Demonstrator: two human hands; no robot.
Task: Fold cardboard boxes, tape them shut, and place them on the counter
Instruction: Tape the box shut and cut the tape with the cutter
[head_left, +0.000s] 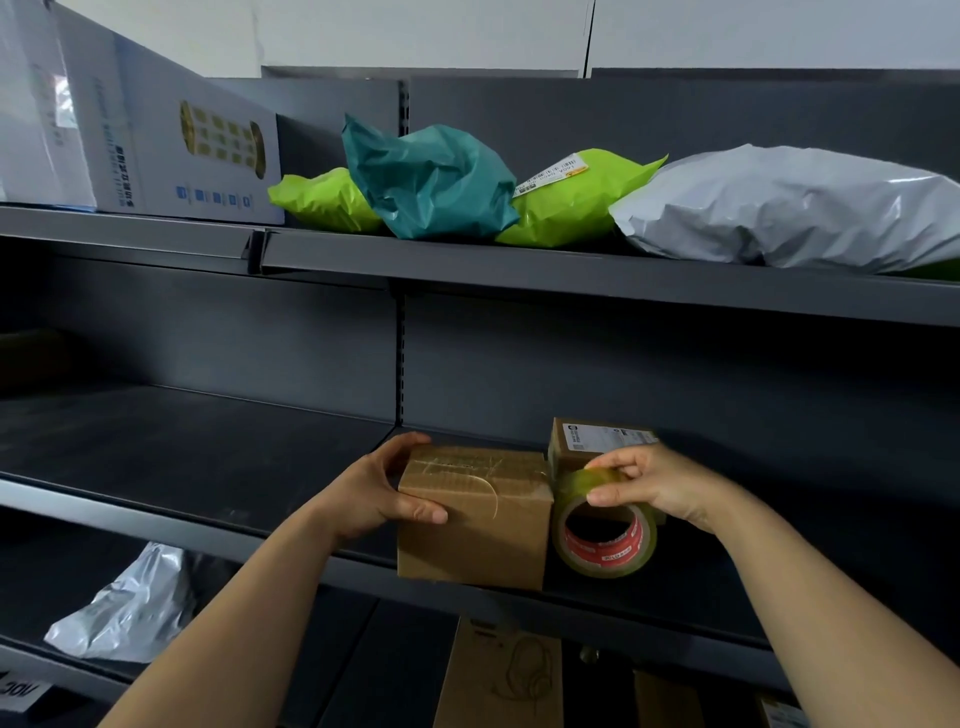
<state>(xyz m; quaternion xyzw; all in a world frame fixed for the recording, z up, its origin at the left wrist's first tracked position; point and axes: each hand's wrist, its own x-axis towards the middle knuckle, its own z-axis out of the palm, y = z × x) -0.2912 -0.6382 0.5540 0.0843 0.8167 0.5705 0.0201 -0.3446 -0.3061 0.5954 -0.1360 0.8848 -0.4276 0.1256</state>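
Below the box (478, 525), nearest the camera, a flat cardboard sheet (498, 675) stands on edge under the shelf (182, 457).

The box sits at the shelf's front lip, closed, with tape along its top seam. Its long axis runs left to right, parallel to the lip.

The left hand (379, 493) grips the box's left end, with the thumb on the front face and the fingers curled over the top. The right hand (660, 483) is at the box's right end and pinches the top of the tape roll (605, 540), which stands on edge against that end. A short clear strip runs from the roll to the box's top right corner.

The coming move likely turns on this: the tape's free run lies at the right end, in line with the seam. So the right hand is the nearer one to press it down the end face or tear it, while the left braces against the pull.

Behind the box's right end, touching or just beside it, is a smaller labelled carton (597, 441). Above the box, on the upper shelf, lie green, teal (431, 182) and grey mailers.
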